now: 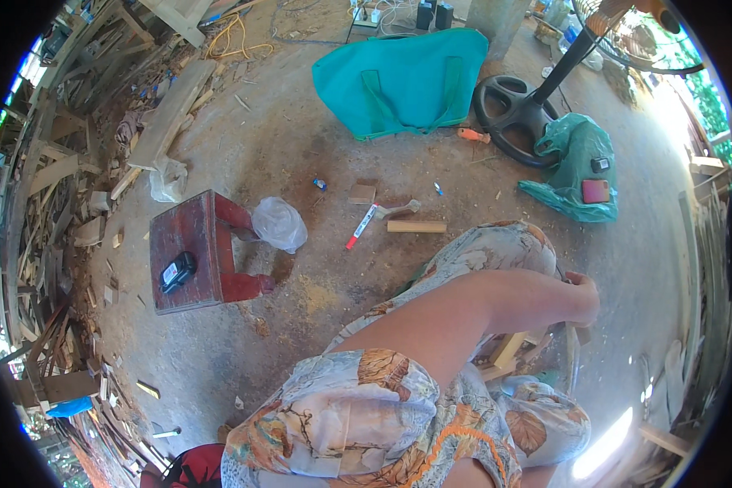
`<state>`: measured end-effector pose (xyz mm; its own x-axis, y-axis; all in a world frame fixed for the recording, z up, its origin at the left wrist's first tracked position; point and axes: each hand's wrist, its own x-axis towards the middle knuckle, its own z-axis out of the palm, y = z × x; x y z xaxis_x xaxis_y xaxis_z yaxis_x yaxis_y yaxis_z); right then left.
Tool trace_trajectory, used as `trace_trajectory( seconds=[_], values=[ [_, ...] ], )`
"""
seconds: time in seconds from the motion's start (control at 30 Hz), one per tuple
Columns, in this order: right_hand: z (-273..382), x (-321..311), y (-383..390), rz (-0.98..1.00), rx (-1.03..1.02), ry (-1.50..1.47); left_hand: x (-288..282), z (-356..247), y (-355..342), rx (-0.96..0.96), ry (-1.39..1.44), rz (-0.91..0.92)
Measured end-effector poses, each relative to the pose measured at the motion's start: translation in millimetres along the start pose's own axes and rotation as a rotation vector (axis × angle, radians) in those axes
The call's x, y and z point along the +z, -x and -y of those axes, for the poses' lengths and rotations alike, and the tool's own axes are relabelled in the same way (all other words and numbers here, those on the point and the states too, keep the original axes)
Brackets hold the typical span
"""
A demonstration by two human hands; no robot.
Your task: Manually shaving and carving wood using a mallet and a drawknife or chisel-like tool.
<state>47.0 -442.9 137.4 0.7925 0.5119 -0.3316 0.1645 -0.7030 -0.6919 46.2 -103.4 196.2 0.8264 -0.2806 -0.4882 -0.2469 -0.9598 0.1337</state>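
Note:
My left forearm crosses my patterned clothing toward the right, and my left hand (581,297) is bent with its fingers closed around something mostly hidden, beside a pale, narrow strip (572,358) that runs downward from it. Just left of that, below my forearm, pale wooden pieces (508,350) sit partly hidden by my arm and clothing. My right hand cannot be seen.
A red wooden stool (183,236) bears a black device (177,272). Nearby lie a plastic bag (278,224), a marker (360,228) and a wood stick (416,227). Beyond are a teal tote (398,73), fan stand (512,118) and green bag (569,203). Wood scraps (53,171) pile left.

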Motion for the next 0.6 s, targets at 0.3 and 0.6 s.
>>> trace_trajectory(
  seconds=[0.3, 0.6],
  values=[
    [43, 48, 2, 0.021, -0.027, -0.061, 2, 4, 14, -0.044, 0.010, 0.004],
    [73, 80, 33, -0.126, -0.001, -0.191, -11, -3, 28, 0.019, 0.095, -0.122]
  ],
)
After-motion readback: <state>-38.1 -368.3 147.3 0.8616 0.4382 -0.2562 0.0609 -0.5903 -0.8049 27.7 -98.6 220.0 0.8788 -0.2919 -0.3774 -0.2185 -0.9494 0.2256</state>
